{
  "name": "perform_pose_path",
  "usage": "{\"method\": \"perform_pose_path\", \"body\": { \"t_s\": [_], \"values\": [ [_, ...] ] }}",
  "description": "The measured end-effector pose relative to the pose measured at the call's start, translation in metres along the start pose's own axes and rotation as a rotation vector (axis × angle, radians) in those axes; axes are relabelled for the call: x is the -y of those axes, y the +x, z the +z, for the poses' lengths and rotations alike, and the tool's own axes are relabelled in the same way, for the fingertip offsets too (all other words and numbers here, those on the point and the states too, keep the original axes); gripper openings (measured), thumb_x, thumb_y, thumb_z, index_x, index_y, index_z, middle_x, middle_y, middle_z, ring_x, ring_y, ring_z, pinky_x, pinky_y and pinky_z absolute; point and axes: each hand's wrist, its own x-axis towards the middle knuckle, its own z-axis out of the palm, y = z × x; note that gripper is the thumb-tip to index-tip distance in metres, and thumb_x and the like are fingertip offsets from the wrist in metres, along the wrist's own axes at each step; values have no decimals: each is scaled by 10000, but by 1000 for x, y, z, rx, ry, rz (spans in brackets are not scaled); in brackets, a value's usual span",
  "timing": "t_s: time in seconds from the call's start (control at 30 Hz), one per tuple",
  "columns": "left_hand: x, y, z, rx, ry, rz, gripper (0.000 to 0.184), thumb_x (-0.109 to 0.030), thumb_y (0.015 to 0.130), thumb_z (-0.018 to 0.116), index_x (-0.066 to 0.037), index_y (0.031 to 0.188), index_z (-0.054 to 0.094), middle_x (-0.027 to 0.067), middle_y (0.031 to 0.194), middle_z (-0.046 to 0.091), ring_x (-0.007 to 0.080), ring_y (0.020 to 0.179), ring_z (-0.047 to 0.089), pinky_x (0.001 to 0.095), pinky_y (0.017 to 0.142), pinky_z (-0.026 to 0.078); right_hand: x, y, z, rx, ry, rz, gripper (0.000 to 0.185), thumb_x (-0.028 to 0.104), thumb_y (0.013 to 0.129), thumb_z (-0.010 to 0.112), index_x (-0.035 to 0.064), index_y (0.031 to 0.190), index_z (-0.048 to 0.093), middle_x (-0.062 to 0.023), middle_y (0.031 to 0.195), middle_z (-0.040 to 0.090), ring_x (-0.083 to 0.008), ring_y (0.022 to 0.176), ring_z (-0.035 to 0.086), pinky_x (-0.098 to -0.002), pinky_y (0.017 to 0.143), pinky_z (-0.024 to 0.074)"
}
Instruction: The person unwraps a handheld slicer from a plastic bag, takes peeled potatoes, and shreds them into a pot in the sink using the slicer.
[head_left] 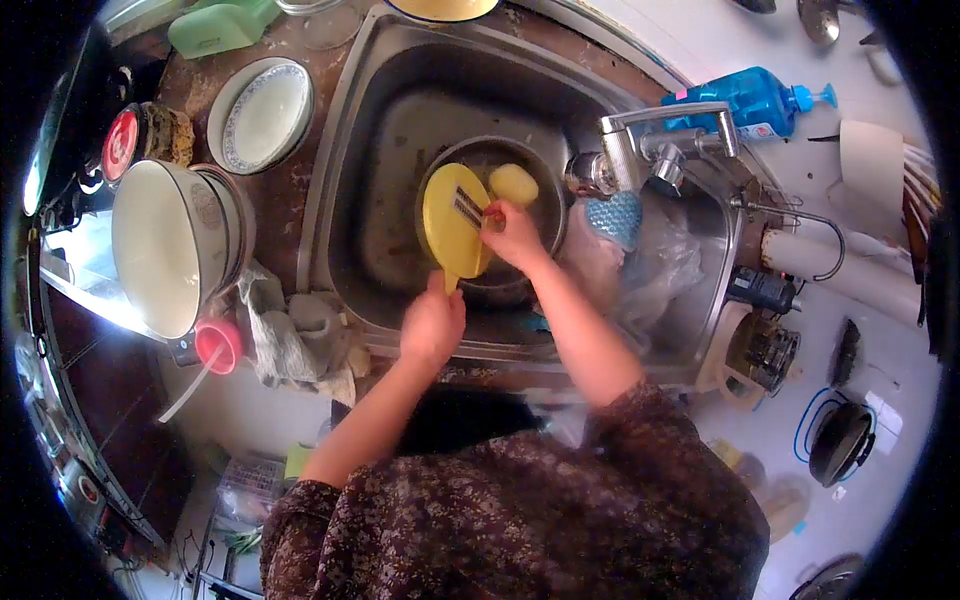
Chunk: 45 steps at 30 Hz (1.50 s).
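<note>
Over the sink, my left hand (433, 328) is closed around the handle of a yellow oval hand grater (441, 222). A dark, ridged metal insert (468, 207) sits in the grater's face. My right hand (515, 240) has its fingers pinched together at the lower end of that insert; whatever is between them is hidden. Beneath the grater stands a round metal pot (556, 195), partly covered by the grater and my right hand. A peeled, pale yellow potato (514, 185) shows inside it at the far right.
The steel sink (345, 140) surrounds the pot, with a faucet (622, 150) at its right. A blue bottle (740, 103) lies behind the faucet. Plastic bags (660, 265) fill the right side. Bowls (155, 250), a grey cloth (290, 335) and a red-lidded jar (122, 143) stand left.
</note>
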Motion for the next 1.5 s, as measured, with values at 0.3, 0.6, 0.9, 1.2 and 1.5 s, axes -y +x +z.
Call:
{"method": "perform_pose_path", "body": {
  "t_s": [0.3, 0.6, 0.9, 1.2, 1.5],
  "values": [
    [-2, 0, -2, 53, 8, -19, 281, -177, 784, 499, -20, 1004, 423, 255, 751, 561, 417, 718, 539, 501, 638, 421, 7, 1, -4, -46, 62, 94, 185, 138, 639, 614, 42, 789, 562, -110, 736, 590, -259, 713, 572, -342, 665, 454],
    [0, 1, 1, 66, 76, 24, 214, -175, 795, 475, -38, 950, 419, 234, 724, 567, 398, 695, 549, 489, 632, 431, 1, 8, -2, -128, -108, 85, 119, 120, 650, 591, 48, 739, 556, -122, 707, 592, -291, 709, 576, -359, 629, 453],
    [4, 3, 3, -101, -143, 94, 236, -177, 799, 468, -9, 962, 434, 250, 761, 557, 419, 732, 528, 489, 633, 412, -15, -1, -12, -191, -107, 150, 131, 144, 681, 566, 44, 766, 560, -149, 764, 585, -317, 747, 567, -373, 650, 448],
    [8, 5, 3, -42, -109, 58, 225, -154, 793, 491, -1, 951, 448, 261, 804, 550, 419, 776, 523, 476, 653, 409, -14, -1, 8, -90, 267, 264, 281, 181, 710, 626, -4, 908, 551, -102, 854, 591, -185, 784, 575, -280, 697, 451],
    [6, 3, 4, -86, -258, -52, 225, -132, 791, 496, 3, 968, 461, 251, 872, 549, 413, 835, 515, 436, 691, 415, -24, -2, -10, -89, -64, 223, 165, 115, 721, 546, 63, 868, 601, -117, 814, 607, -247, 771, 584, -329, 694, 456]
  ]
}}
